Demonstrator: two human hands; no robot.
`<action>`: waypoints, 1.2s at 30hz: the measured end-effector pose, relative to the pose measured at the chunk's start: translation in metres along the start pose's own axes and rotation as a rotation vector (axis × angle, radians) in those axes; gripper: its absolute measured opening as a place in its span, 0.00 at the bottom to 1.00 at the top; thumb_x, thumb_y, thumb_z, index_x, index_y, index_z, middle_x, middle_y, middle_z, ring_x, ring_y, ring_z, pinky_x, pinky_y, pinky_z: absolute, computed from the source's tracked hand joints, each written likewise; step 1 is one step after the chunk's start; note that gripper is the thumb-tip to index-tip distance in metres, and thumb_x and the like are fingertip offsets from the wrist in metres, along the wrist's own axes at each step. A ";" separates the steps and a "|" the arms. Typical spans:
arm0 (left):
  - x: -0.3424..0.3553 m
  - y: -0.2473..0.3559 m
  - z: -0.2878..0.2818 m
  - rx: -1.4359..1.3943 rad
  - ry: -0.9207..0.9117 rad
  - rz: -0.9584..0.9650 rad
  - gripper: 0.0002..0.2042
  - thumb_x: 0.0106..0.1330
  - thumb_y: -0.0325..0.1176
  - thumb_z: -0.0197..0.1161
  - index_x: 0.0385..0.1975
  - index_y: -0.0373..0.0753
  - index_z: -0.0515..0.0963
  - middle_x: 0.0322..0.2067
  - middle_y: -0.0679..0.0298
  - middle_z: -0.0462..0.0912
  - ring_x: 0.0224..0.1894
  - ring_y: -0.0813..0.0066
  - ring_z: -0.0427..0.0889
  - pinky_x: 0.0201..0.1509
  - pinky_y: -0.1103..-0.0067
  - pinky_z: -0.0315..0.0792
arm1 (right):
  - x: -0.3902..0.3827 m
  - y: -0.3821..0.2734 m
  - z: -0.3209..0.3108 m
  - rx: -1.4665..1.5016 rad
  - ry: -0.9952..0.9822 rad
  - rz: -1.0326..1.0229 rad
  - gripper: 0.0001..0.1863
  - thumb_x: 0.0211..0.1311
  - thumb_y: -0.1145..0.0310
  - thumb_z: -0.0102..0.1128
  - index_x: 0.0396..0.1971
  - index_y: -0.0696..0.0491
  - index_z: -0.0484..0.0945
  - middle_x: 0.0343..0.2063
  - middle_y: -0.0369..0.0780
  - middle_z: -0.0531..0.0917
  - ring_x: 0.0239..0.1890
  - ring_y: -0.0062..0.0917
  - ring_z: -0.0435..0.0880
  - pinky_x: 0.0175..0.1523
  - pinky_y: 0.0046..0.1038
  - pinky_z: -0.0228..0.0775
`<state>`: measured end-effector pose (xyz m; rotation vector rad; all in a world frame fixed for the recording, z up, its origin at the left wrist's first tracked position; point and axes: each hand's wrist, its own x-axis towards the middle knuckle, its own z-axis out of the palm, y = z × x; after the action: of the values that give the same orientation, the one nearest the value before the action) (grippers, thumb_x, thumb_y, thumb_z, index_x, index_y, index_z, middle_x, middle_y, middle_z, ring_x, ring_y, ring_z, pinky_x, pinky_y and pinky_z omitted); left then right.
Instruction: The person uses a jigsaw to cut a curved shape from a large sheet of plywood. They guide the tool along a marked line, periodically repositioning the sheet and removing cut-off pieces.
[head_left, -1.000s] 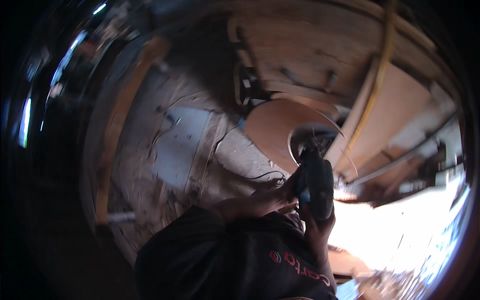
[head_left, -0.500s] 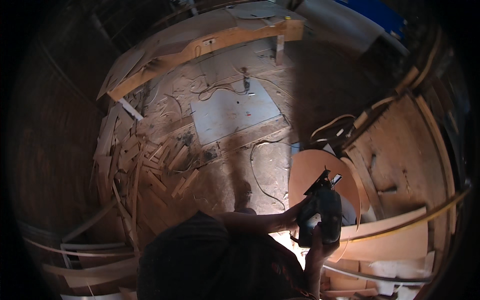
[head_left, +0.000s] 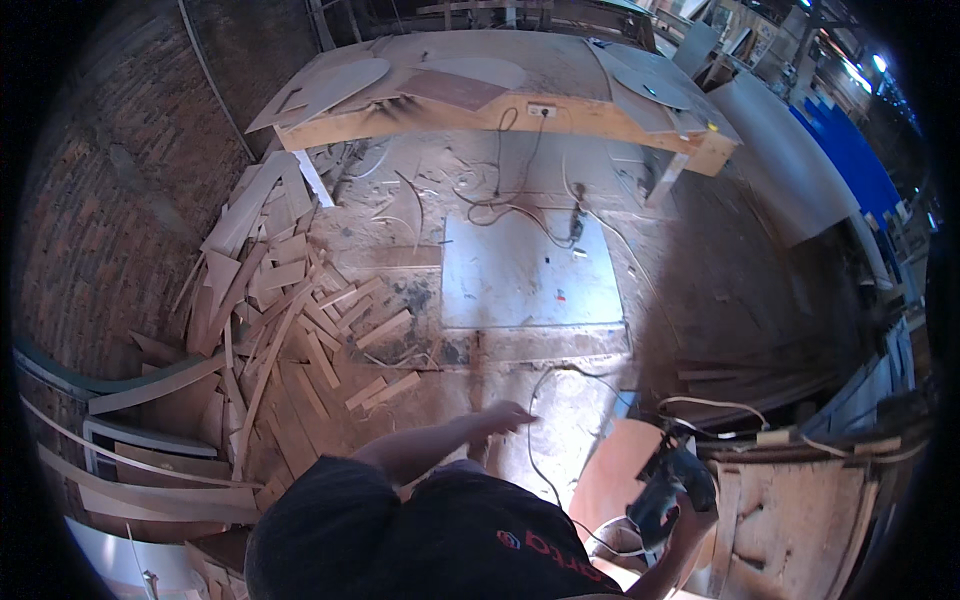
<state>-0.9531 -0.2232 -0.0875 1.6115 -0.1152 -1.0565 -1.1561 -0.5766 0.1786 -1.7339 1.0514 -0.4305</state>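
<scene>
1. My right hand (head_left: 693, 522) is between four and five o'clock from the centre of view, with the fingers curled closed around a dark power tool (head_left: 655, 505).
2. The tool lies against those fingers, its body reaching out from them toward ten and eleven o'clock; where each fingertip sits on it is too dark to tell.
3. My left hand (head_left: 506, 417) is at six o'clock, its fingers loosely stretched toward three o'clock, with nothing visible in them. From there the tool is well apart, at four o'clock.
4. A thin dark cord (head_left: 533, 455) passes right by my left fingertips; I cannot tell whether they touch it.
5. A brown panel (head_left: 608, 467) with a curved edge shows beside the tool, at its ten o'clock.
6. A pale sheet (head_left: 530, 285) lies flat on the floor near the centre. At twelve o'clock, beyond it, stands a long wooden table (head_left: 455, 122).
7. Wood offcuts (head_left: 385, 329) are heaped between eight and nine o'clock.
</scene>
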 end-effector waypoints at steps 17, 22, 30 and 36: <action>-0.082 -0.166 -0.211 -0.716 0.893 -0.633 0.25 0.66 0.53 0.70 0.56 0.45 0.76 0.30 0.57 0.80 0.20 0.63 0.78 0.19 0.69 0.72 | 0.237 0.066 0.188 -0.393 -0.158 0.023 0.19 0.49 0.75 0.74 0.44 0.60 0.84 0.30 0.39 0.86 0.26 0.26 0.84 0.22 0.29 0.74; 0.018 -0.063 -0.229 -0.425 0.681 -0.803 0.30 0.66 0.52 0.71 0.63 0.45 0.74 0.39 0.61 0.85 0.32 0.61 0.84 0.33 0.65 0.80 | 0.346 0.006 0.308 -0.329 -0.204 -0.143 0.21 0.50 0.72 0.78 0.45 0.59 0.83 0.32 0.41 0.86 0.30 0.27 0.86 0.24 0.29 0.79; 0.126 0.067 -0.353 -0.393 0.974 -0.320 0.22 0.67 0.51 0.71 0.47 0.37 0.81 0.32 0.58 0.85 0.29 0.70 0.84 0.24 0.73 0.76 | 0.421 -0.194 0.485 -0.211 -0.391 -0.378 0.25 0.56 0.66 0.79 0.51 0.58 0.80 0.36 0.40 0.86 0.28 0.24 0.84 0.25 0.29 0.79; 0.162 0.071 -0.472 -0.288 0.957 -0.353 0.27 0.71 0.59 0.63 0.25 0.37 0.84 0.16 0.63 0.81 0.20 0.73 0.80 0.28 0.71 0.76 | 0.416 -0.306 0.582 -0.066 -0.388 -0.153 0.24 0.59 0.62 0.78 0.49 0.60 0.82 0.35 0.39 0.87 0.26 0.21 0.83 0.27 0.25 0.75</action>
<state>-0.5085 0.0063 -0.1452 1.7358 0.9422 -0.4234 -0.3806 -0.5473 0.1296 -1.8697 0.6638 -0.1432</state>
